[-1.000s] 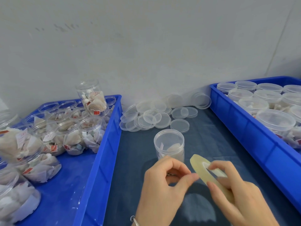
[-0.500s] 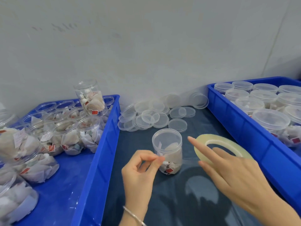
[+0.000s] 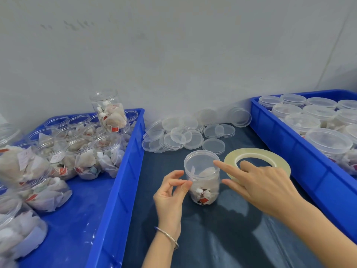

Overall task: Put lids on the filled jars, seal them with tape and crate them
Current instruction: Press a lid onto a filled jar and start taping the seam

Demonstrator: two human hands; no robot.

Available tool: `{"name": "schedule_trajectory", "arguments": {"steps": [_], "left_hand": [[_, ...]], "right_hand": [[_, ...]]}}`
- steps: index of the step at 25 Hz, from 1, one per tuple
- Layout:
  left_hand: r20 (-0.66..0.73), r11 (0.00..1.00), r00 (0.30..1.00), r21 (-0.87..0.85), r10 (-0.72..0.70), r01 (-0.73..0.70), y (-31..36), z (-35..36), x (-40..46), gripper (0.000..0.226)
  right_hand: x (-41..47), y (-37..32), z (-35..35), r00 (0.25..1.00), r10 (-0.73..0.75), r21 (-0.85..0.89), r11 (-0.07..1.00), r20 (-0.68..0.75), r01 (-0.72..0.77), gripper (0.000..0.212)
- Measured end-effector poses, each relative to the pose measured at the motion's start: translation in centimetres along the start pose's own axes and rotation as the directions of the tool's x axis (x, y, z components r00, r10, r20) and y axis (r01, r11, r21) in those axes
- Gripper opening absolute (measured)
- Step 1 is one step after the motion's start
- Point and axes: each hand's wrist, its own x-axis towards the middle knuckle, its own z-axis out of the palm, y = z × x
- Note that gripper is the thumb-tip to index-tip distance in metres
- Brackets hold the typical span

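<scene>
A clear jar (image 3: pixel 203 187) filled with tea bags stands upright on the dark mat, with a clear lid (image 3: pixel 200 161) on top. My left hand (image 3: pixel 170 198) is at the jar's left side, thumb and forefinger pinched together on what seems a short clear strip of tape, which hardly shows. My right hand (image 3: pixel 264 184) reaches in from the right with straight fingers. Its index tip touches the lid's right rim and its thumb is near the jar's wall. The yellowish tape roll (image 3: pixel 270 153) lies flat on the mat, partly under that hand.
Several loose clear lids (image 3: pixel 181 136) are heaped at the back by the wall. A blue crate (image 3: pixel 119 180) on the left holds open filled jars (image 3: pixel 81 151). A blue crate (image 3: pixel 289 144) on the right holds lidded jars (image 3: pixel 328 140).
My right hand has laid the tape roll flat on the mat and moved its fingers to the jar's lid. My left hand has carried its pinch up to the jar's left side.
</scene>
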Motion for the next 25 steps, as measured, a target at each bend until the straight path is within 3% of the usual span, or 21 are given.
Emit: {"name": "schedule_trajectory", "arguments": {"steps": [14,19,21,23,25], "left_hand": [[0.022,1.000,1.000,-0.022,0.012,-0.011,-1.3,0.0,1.3,0.030],[0.017,0.997,0.997,0.006,0.076,-0.076,-1.2,0.3,1.8,0.018],[0.023,0.997,0.997,0.002,0.078,-0.078,-0.9,0.1,2.4,0.042],[0.124,0.992,0.987,0.070,0.100,-0.110,-0.3,-0.4,3.3,0.056],[0.290,0.968,0.950,0.178,0.120,-0.177,0.4,-0.7,3.9,0.047]], "right_hand": [[0.2,-0.2,0.3,1.000,-0.007,0.049,0.999,-0.013,0.008,0.050],[0.4,-0.1,0.4,1.000,0.005,0.096,0.995,-0.007,-0.004,0.047],[0.4,-0.1,0.2,1.000,0.018,0.090,0.996,0.006,-0.018,0.047],[0.3,0.0,0.1,1.000,0.014,0.080,0.997,-0.009,-0.014,0.043],[0.2,0.1,0.3,1.000,0.009,0.089,0.996,-0.029,-0.006,0.035]]}}
